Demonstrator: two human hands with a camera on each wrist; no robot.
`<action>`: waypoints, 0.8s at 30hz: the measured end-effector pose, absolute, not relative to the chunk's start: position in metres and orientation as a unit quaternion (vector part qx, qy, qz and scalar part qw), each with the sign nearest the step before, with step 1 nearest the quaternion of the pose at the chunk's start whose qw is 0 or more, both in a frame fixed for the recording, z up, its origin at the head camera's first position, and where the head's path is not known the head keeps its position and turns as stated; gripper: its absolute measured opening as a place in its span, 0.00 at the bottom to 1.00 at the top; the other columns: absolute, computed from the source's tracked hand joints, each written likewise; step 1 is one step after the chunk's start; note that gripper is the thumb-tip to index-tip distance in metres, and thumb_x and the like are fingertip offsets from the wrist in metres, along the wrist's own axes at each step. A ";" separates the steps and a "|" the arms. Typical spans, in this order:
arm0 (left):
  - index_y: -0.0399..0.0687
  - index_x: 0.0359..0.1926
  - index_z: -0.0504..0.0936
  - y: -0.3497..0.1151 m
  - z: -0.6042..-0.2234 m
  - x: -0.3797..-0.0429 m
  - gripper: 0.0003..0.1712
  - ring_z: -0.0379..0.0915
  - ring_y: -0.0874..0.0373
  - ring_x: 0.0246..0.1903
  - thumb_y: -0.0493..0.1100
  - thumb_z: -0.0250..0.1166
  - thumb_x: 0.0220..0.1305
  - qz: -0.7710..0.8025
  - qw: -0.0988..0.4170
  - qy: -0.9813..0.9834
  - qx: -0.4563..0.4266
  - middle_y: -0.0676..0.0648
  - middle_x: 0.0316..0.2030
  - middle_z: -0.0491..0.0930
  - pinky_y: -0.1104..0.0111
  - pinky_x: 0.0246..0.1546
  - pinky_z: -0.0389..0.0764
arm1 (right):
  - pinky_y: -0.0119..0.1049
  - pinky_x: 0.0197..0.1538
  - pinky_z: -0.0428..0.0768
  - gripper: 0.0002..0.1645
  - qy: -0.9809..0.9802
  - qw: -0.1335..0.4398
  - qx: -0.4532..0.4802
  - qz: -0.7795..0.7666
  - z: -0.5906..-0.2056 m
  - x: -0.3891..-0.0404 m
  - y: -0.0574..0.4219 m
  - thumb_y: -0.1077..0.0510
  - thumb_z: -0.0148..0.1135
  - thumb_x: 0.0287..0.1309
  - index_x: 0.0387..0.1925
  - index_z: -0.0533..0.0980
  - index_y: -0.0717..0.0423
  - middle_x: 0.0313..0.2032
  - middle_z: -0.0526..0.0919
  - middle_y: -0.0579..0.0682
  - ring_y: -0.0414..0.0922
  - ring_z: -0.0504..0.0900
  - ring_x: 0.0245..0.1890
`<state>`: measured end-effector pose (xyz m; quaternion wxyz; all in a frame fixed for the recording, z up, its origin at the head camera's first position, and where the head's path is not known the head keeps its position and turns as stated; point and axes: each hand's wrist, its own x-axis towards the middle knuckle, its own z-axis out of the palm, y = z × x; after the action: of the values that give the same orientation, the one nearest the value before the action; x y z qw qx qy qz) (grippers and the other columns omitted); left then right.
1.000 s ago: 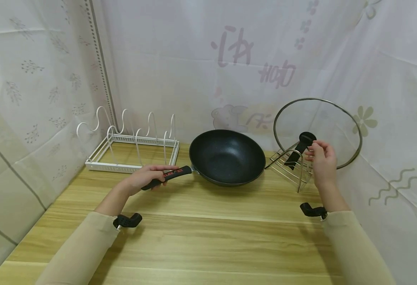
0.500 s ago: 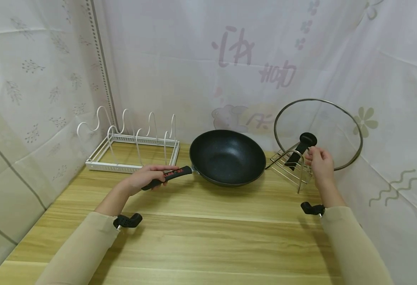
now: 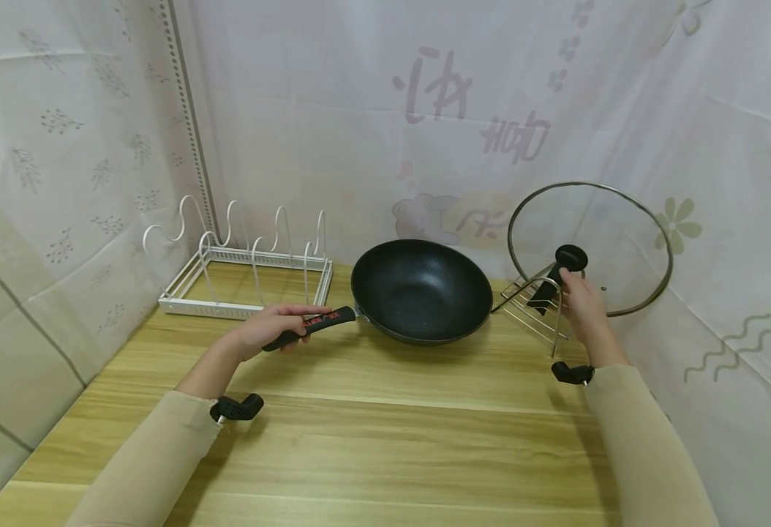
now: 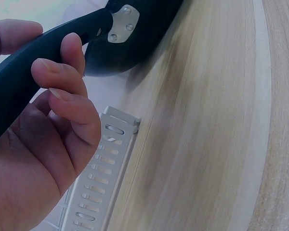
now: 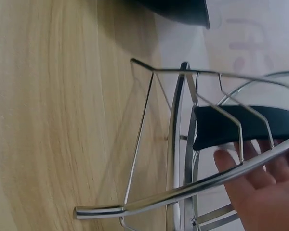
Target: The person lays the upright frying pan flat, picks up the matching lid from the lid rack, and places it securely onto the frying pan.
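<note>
A black wok (image 3: 421, 293) sits on the wooden table, its interior facing up and forward. My left hand (image 3: 268, 331) grips the wok's black handle (image 3: 329, 319), which points left; curled fingers (image 4: 70, 108) show around it in the left wrist view. At the right, a round glass lid (image 3: 671, 260) with a metal rim leans upright in a wire lid stand (image 3: 559, 315). My right hand (image 3: 586, 307) holds the lid's black handle (image 3: 545, 293), thumb against its right edge. In the right wrist view, fingers reach the handle (image 5: 245, 127) behind the wires, partly hidden.
A white pan rack (image 3: 211, 307) with several curved dividers stands at the back left. Patterned cloth (image 3: 306, 110) hangs behind and beside the table (image 3: 385, 446). Straps with black mounts are on both wrists.
My right hand has moved left and slightly down, from beside the lid's knob onto its black handle. The left hand, wok and lid stay about where they were.
</note>
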<state>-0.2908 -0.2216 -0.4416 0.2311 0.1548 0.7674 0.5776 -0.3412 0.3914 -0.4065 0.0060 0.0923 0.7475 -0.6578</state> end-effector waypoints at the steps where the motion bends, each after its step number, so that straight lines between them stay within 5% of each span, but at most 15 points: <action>1: 0.50 0.79 0.76 -0.222 -0.441 -0.291 0.37 0.67 0.58 0.24 0.36 0.59 0.69 0.578 0.231 0.768 0.155 0.40 0.42 0.79 0.68 0.27 0.71 | 0.53 0.86 0.60 0.48 0.742 0.017 0.085 -0.664 -0.406 -0.343 0.393 0.31 0.45 0.83 0.88 0.53 0.55 0.86 0.55 0.59 0.53 0.61 0.85; 3: 0.50 0.79 0.76 -0.222 -0.441 -0.290 0.37 0.67 0.58 0.23 0.36 0.59 0.69 0.577 0.231 0.768 0.154 0.41 0.42 0.79 0.68 0.27 0.71 | 0.48 0.82 0.68 0.44 0.737 0.032 0.065 -0.672 -0.406 -0.346 0.396 0.32 0.45 0.83 0.86 0.58 0.52 0.82 0.64 0.57 0.49 0.71 0.78; 8: 0.50 0.79 0.76 -0.222 -0.441 -0.290 0.37 0.66 0.58 0.23 0.36 0.59 0.69 0.578 0.231 0.767 0.156 0.42 0.41 0.79 0.68 0.26 0.71 | 0.34 0.62 0.81 0.23 0.694 0.064 0.004 -0.717 -0.407 -0.350 0.401 0.38 0.48 0.86 0.67 0.76 0.42 0.56 0.84 0.35 0.35 0.85 0.54; 15: 0.50 0.79 0.76 -0.222 -0.442 -0.290 0.37 0.67 0.58 0.23 0.36 0.59 0.69 0.582 0.230 0.765 0.153 0.41 0.41 0.78 0.68 0.26 0.71 | 0.33 0.59 0.85 0.18 0.670 0.100 -0.061 -0.733 -0.409 -0.355 0.402 0.43 0.44 0.88 0.64 0.72 0.43 0.52 0.90 0.36 0.35 0.90 0.51; 24: 0.51 0.79 0.76 -0.222 -0.444 -0.292 0.37 0.67 0.59 0.23 0.37 0.60 0.69 0.579 0.232 0.767 0.152 0.43 0.40 0.79 0.69 0.26 0.70 | 0.32 0.53 0.88 0.19 0.645 0.095 -0.071 -0.755 -0.413 -0.359 0.403 0.47 0.43 0.89 0.60 0.80 0.41 0.50 0.93 0.40 0.38 0.92 0.49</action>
<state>-0.2919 -0.2223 -0.4436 0.2321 0.1519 0.7666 0.5791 -0.3591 0.4031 -0.4126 0.0947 -0.0707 0.6448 -0.7551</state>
